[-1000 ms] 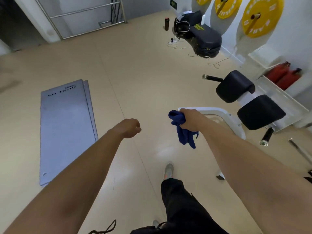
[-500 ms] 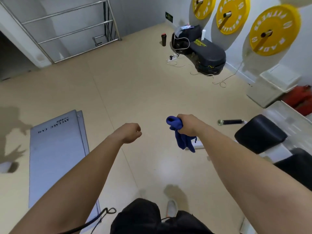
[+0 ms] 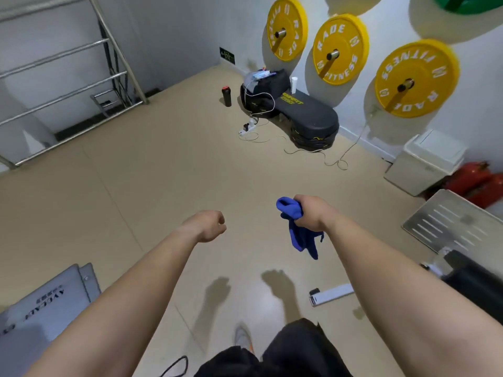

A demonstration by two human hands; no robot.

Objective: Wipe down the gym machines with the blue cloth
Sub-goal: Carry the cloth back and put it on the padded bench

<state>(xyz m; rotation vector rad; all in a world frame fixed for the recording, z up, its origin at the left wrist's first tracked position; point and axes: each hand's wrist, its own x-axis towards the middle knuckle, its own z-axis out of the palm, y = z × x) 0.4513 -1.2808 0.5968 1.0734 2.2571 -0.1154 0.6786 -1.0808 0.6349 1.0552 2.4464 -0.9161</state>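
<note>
Well, the person stands on the beige floor (image 3: pixel 168 172) with both bare forearms stretched out in front. The right hand (image 3: pixel 310 213) has its fingers wrapped round the blue cloth (image 3: pixel 295 229), which is bunched at the fist and hangs down in loose folds below it, in the air and touching nothing else. The left hand (image 3: pixel 209 225) is curled into a fist with nothing in it, level with the right and a little apart from it.

Low on the right, just beside the right forearm, a black padded part of a gym machine (image 3: pixel 476 281) shows blurred at the edge, with a perforated metal plate (image 3: pixel 457 224) above it and a white bar (image 3: pixel 330 294) lying on the floor near it. The cloth is clear of all three.

Against the far wall hang three yellow weight plates (image 3: pixel 340 49) and the edge of a green plate (image 3: pixel 468 4). Below them lie black padded cases (image 3: pixel 310 115) with a white cable trailing to a power strip (image 3: pixel 247 127), and a dark bottle (image 3: pixel 226 96) stands upright just to their left. A white bin (image 3: pixel 424 161) sits further right, with red fire extinguishers (image 3: pixel 476 183) beside it. A metal railing (image 3: pixel 68 74) fills the upper left, and grey mats (image 3: pixel 46 303) lie at the lower left. One shoe (image 3: pixel 242 336) and dark trousers (image 3: pixel 285 352) show at the bottom.
</note>
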